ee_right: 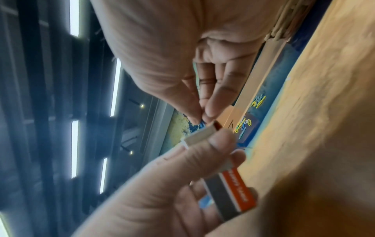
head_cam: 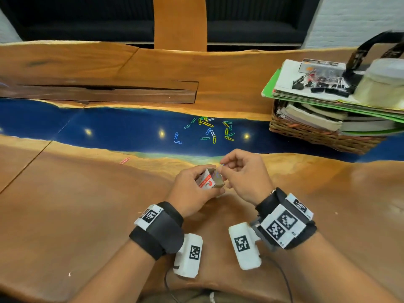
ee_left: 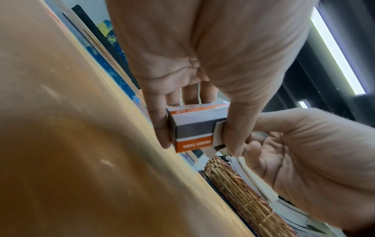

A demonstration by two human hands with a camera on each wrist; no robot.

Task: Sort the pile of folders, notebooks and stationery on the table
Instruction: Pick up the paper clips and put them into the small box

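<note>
Your left hand [head_cam: 192,191] gripped the small paper-clip box [head_cam: 210,179], open end up, just above the table [head_cam: 87,204]. Your right hand [head_cam: 242,176] pinched a blue clip [head_cam: 221,166] in its fingers [ee_right: 213,105] over the box mouth. Loose clips [head_cam: 209,130] lay beyond the box, the wicker basket [head_cam: 317,136] farther right of it.

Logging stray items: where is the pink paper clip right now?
In the head view, the pink paper clip lies alone on the wood left of the hands, at the near edge of the blue strip.
</note>
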